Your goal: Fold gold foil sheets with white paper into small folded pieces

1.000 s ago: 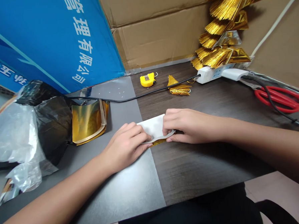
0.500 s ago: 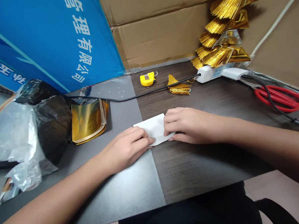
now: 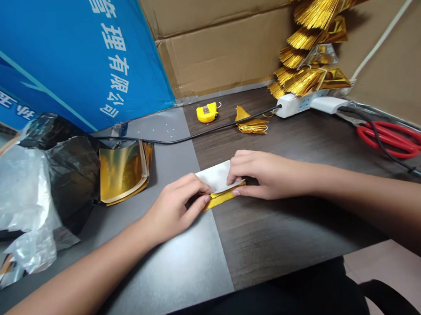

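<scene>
Our left hand (image 3: pixel 176 208) and right hand (image 3: pixel 264 173) meet on a gold foil sheet (image 3: pixel 216 177) that lies white side up on the surface (image 3: pixel 271 239), straight toward us from the yellow tape measure (image 3: pixel 207 113). The left fingers (image 3: pixel 194 190) pinch the sheet's left end, thumb underneath, lifting a gold edge into view. The right fingers (image 3: pixel 236 168) lie pressed together on the white face, with the thumb against the gold edge below. A stack of gold foil sheets (image 3: pixel 124 171) sits left of the tape measure and nearer us. Just right of the tape measure lies a folded gold triangle (image 3: pixel 251 122), a white power strip (image 3: pixel 295 103) lies further right, and red scissors (image 3: pixel 393 138) lie far right.
</scene>
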`<state>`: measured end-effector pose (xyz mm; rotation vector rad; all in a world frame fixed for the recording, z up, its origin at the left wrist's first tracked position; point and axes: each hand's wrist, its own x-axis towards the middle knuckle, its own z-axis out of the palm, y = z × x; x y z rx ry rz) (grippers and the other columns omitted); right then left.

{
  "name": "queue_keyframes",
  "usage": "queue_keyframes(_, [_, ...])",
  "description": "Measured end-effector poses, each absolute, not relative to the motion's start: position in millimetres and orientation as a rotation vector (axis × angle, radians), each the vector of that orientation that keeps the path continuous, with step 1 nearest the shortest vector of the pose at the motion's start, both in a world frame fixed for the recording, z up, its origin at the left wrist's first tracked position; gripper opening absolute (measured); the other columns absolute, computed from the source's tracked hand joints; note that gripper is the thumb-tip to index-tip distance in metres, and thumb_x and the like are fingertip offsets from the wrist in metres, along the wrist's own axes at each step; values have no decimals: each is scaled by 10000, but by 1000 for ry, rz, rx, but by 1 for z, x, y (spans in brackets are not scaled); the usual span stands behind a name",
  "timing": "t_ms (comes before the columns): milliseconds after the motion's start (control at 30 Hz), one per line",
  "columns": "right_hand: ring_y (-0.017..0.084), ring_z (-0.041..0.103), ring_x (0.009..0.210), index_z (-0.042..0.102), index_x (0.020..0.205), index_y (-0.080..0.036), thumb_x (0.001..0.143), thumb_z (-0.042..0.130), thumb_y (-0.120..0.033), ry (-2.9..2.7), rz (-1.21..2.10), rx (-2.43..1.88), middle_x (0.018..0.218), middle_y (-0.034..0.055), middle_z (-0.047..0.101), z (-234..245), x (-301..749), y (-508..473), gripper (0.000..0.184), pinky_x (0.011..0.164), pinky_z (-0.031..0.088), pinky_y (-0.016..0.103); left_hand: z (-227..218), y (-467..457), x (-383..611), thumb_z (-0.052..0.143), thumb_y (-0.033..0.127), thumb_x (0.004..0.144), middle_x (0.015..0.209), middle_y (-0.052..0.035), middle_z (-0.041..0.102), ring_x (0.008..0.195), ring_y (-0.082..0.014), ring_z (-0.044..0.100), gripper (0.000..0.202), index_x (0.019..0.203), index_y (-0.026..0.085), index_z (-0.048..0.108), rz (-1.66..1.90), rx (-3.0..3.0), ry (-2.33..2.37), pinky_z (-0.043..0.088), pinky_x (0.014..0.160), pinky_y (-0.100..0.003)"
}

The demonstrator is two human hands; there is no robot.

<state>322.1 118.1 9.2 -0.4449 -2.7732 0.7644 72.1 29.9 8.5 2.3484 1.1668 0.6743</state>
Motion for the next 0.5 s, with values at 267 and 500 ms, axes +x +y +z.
queue_keyframes(267, [185, 526, 832, 685, 878, -165, 898, 650, -175, -2719, 787, -416, 815, 44, 645, 6, 321, 119, 41, 727, 402, 283, 8, 30, 70, 621, 186, 929, 848, -5, 663, 738, -86, 598, 76, 996, 160, 645, 693, 2305, 1144, 478, 689, -189])
queue_keyframes(500, [178, 527, 785, 675, 880, -169, 913, 563, -148, -2663, 577, -278, 808, 47, 637, 0, 320, 120, 119, 735, 393, 296, 10, 32, 67, 602, 106, 905, 855, -7, 676, 783, -103, 596, 110, 982, 164, 652, 715, 2399, 1041, 485, 735, -207])
